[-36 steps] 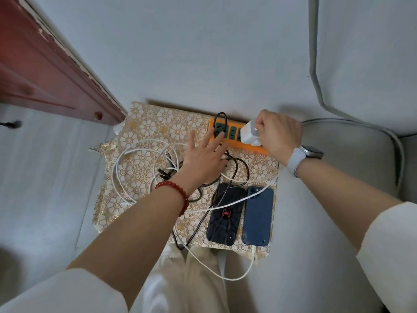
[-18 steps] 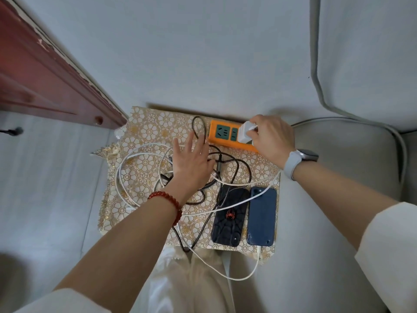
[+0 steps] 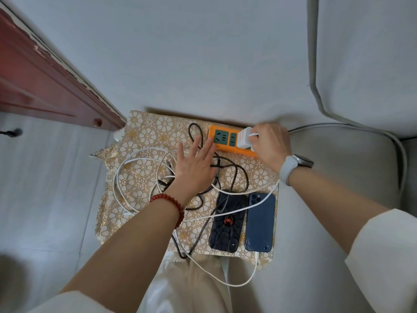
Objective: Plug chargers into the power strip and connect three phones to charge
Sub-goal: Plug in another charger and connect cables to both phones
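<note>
Fingers of the right hand (image 3: pixel 269 144) are curled round the white charger (image 3: pixel 244 140), pinching it against the right-hand end of the orange power strip (image 3: pixel 222 141). A second ago that charger was held tilted above the sockets; now it sits lower and squarer on the strip, so I judge it is going in or just seated, though I cannot see the prongs. The left hand (image 3: pixel 194 170) has slid back from the strip's left end, where it was bracing a moment before. Its fingers are now spread and straight, lying flat over the tangle of black braided cable (image 3: pixel 239 175) near the strip and holding nothing.

That leaves the two left sockets uncovered and free. On the patterned cloth over the desk (image 3: pixel 144 136), the black phone with the spider mark (image 3: pixel 228 222) and the blue phone (image 3: pixel 260 222) lie side by side at the near right. A white cable (image 3: pixel 243 283) loops to the blue phone's near end. A third phone I cannot find. By my reckoning, this is the first charger of several.
</note>
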A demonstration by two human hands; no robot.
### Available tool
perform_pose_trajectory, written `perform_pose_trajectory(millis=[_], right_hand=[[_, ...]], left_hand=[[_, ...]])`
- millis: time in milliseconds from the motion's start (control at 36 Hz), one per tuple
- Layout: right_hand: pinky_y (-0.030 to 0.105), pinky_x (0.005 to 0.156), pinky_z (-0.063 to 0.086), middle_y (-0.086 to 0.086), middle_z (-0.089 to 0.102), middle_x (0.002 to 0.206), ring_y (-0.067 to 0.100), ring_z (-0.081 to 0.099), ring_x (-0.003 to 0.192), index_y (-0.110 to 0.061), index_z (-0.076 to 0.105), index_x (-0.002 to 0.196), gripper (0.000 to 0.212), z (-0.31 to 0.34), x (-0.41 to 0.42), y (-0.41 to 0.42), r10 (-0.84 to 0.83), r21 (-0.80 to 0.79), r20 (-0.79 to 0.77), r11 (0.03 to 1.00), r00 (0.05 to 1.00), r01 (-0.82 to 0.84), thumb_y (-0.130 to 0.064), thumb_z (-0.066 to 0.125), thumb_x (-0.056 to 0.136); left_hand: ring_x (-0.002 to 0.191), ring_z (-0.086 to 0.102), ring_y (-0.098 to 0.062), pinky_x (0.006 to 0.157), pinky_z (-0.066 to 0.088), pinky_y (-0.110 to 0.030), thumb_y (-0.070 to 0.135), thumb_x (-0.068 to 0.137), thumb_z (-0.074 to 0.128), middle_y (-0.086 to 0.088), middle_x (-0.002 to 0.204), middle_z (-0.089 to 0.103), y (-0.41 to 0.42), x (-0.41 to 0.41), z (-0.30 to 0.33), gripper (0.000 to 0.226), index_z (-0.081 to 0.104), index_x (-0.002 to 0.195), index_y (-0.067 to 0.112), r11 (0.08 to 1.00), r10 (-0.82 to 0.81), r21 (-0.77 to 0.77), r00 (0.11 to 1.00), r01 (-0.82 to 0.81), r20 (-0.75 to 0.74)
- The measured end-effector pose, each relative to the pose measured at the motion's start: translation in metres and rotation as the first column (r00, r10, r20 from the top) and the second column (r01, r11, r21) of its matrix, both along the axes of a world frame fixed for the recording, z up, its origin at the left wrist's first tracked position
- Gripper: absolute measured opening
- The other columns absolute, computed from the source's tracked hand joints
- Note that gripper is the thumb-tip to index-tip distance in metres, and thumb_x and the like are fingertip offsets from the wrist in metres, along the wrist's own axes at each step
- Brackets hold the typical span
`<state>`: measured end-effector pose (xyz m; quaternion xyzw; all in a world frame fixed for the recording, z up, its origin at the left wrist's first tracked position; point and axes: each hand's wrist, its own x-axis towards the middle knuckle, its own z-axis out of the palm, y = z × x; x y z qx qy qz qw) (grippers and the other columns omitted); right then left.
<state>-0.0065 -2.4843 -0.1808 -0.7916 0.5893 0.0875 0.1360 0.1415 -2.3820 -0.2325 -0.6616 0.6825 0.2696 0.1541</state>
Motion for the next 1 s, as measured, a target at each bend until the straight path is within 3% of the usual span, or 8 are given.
perform_pose_trajectory(millis=[389,472,611,694,750,833,917,1000], right_hand=[[0.036,0.079,0.034,0.013,0.067,0.100,0.031,0.056,0.096,-0.009,0.062,0.102,0.019,-0.006,0.008,0.006,0.085,-0.036,-0.101,0.995,0.991,-0.089,-0.006,0.053,0.085],[0.036,0.080,0.032,0.012,0.068,0.097,0.030,0.057,0.094,-0.011,0.061,0.101,0.018,-0.004,0.009,0.009,0.097,-0.058,-0.131,0.993,0.987,-0.105,-0.006,0.054,0.085],[0.038,0.082,0.031,0.011,0.068,0.095,0.030,0.055,0.096,-0.014,0.064,0.097,0.019,0.005,0.011,0.013,0.089,-0.082,-0.149,0.991,0.985,-0.102,-0.008,0.051,0.086],[0.042,0.089,0.031,0.011,0.059,0.114,0.031,0.048,0.110,-0.013,0.055,0.114,0.030,0.009,0.009,0.021,0.083,-0.090,-0.165,0.991,0.983,-0.098,-0.013,0.054,0.084],[0.046,0.095,0.031,0.011,0.054,0.122,0.031,0.045,0.117,-0.010,0.047,0.124,0.045,0.016,0.004,0.034,0.120,-0.149,-0.094,0.980,0.988,-0.134,-0.011,0.057,0.080],[0.050,0.101,0.033,0.009,0.062,0.114,0.028,0.055,0.110,-0.009,0.058,0.112,0.036,0.029,-0.001,0.067,0.309,-0.285,0.091,0.919,0.947,-0.272,-0.005,0.059,0.077],[0.049,0.110,0.025,0.003,0.068,0.106,0.020,0.060,0.105,-0.014,0.057,0.115,0.030,0.037,0.004,0.111,0.441,-0.076,0.197,0.897,0.875,-0.435,-0.015,0.052,0.085],[0.049,0.107,0.033,0.005,0.073,0.091,0.022,0.067,0.093,-0.016,0.060,0.113,0.027,0.035,0.008,0.135,0.475,0.010,0.214,0.873,0.854,-0.488,-0.015,0.058,0.086]], left_hand=[[0.141,-0.023,-0.021,0.113,-0.007,-0.057,0.047,0.097,0.018,0.006,0.154,-0.021,-0.004,0.005,0.002,0.063,-0.011,0.147,0.023,0.999,0.004,0.044,0.999,-0.002,-0.039],[0.142,-0.020,-0.021,0.113,-0.006,-0.057,0.045,0.097,0.020,0.005,0.156,-0.013,-0.001,0.003,0.009,0.060,-0.001,0.148,0.022,0.999,0.046,0.029,0.995,-0.044,-0.083],[0.145,-0.007,-0.020,0.112,-0.009,-0.058,0.038,0.098,0.027,0.009,0.155,0.018,0.030,0.000,0.030,0.049,0.023,0.145,0.026,0.998,0.036,-0.043,0.978,-0.046,-0.205],[0.145,-0.001,-0.019,0.112,-0.011,-0.059,0.034,0.097,0.032,0.009,0.150,0.031,0.053,0.000,0.039,0.042,0.038,0.138,0.027,0.999,-0.029,-0.045,0.976,0.020,-0.217],[0.145,0.001,-0.021,0.111,-0.011,-0.060,0.026,0.096,0.040,0.006,0.150,0.033,0.064,0.002,0.042,0.033,0.049,0.128,0.025,0.996,-0.070,-0.057,0.982,0.061,-0.173],[0.145,0.005,-0.022,0.109,-0.011,-0.059,0.013,0.092,0.048,0.001,0.148,0.036,0.072,0.009,0.044,0.023,0.055,0.113,0.021,0.995,-0.046,-0.099,0.991,0.034,-0.125],[0.141,0.025,-0.020,0.112,-0.008,-0.055,0.013,0.095,0.044,0.000,0.131,0.054,0.070,0.016,0.055,0.017,0.055,0.107,0.018,0.978,0.026,-0.201,0.984,-0.062,-0.177],[0.109,0.058,-0.023,0.115,0.003,-0.050,0.014,0.093,0.048,-0.004,0.105,0.066,0.067,0.024,0.074,0.013,0.059,0.100,0.012,0.926,0.029,-0.357,0.966,-0.123,-0.258]])
